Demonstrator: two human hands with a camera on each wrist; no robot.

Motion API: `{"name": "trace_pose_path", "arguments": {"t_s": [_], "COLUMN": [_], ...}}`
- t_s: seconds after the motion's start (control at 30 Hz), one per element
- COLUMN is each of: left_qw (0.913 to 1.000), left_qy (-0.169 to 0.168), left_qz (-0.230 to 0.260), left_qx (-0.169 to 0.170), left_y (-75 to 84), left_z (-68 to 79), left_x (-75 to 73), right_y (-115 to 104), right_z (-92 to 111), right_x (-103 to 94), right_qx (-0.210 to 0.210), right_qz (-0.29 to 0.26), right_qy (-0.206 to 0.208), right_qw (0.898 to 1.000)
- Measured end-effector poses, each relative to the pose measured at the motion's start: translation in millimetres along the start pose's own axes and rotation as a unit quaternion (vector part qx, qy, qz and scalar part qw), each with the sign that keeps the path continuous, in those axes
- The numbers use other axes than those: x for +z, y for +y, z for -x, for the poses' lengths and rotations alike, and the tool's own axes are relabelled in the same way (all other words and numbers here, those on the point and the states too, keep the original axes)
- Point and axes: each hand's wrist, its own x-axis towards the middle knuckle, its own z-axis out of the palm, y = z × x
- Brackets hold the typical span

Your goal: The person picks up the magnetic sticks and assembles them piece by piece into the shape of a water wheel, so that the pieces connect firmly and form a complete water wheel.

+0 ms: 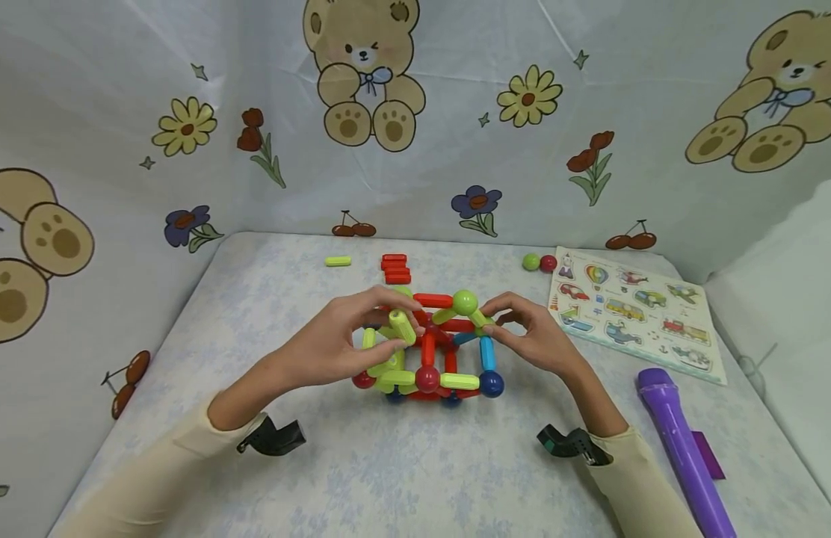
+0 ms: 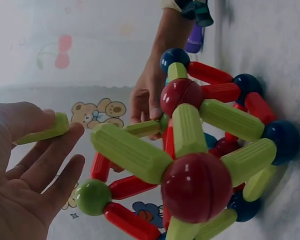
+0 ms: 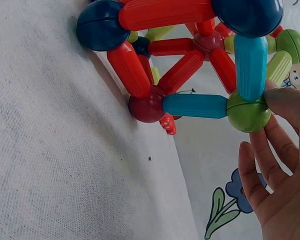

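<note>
A frame of toy construction rods and balls (image 1: 427, 378) stands on the table between my hands, in red, yellow-green and blue. My left hand (image 1: 341, 336) pinches a loose yellow-green rod (image 1: 403, 326) between thumb and fingers, over the frame's left side. In the left wrist view, another yellow-green rod (image 2: 132, 152) sticks out from a red ball (image 2: 196, 187) with its far end free. On the frame's right side, my right hand (image 1: 533, 336) holds a green corner ball (image 3: 247, 112) with thumb and fingers. Blue rods (image 3: 195, 106) and a yellow-green rod meet at that ball.
Behind the frame lie several red rods (image 1: 395, 269) and one yellow-green rod (image 1: 338, 261). A green ball (image 1: 531, 261) and a red ball (image 1: 548, 263) sit beside a picture board (image 1: 593, 299). At the right lies a purple tube (image 1: 684, 448) over a purple flat piece (image 1: 708, 456).
</note>
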Motion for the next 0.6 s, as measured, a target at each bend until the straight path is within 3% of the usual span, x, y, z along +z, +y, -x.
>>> {"name": "trace_pose_path", "arguments": {"t_s": [0.23, 0.43, 0.6], "left_qw": [0.9983, 0.9965, 0.9969], "left_qy": [-0.032, -0.052, -0.050], "left_qz": [-0.045, -0.044, -0.041], "left_qx": [-0.020, -0.049, -0.045], "left_y": [-15.3, -23.9, -26.8], "left_z": [6.0, 11.3, 12.5], "left_x": [19.3, 29.0, 33.0], "right_y": [1.4, 1.4, 0.5], "right_z": [-0.6, -1.1, -0.5], "right_x": [1.1, 0.7, -0.5], "right_qx": [-0.003, -0.008, -0.009], "right_qz": [-0.001, 0.001, 0.002], "right_qy": [-0.004, -0.002, -0.002], "right_qw": [1.000, 1.000, 1.000]}}
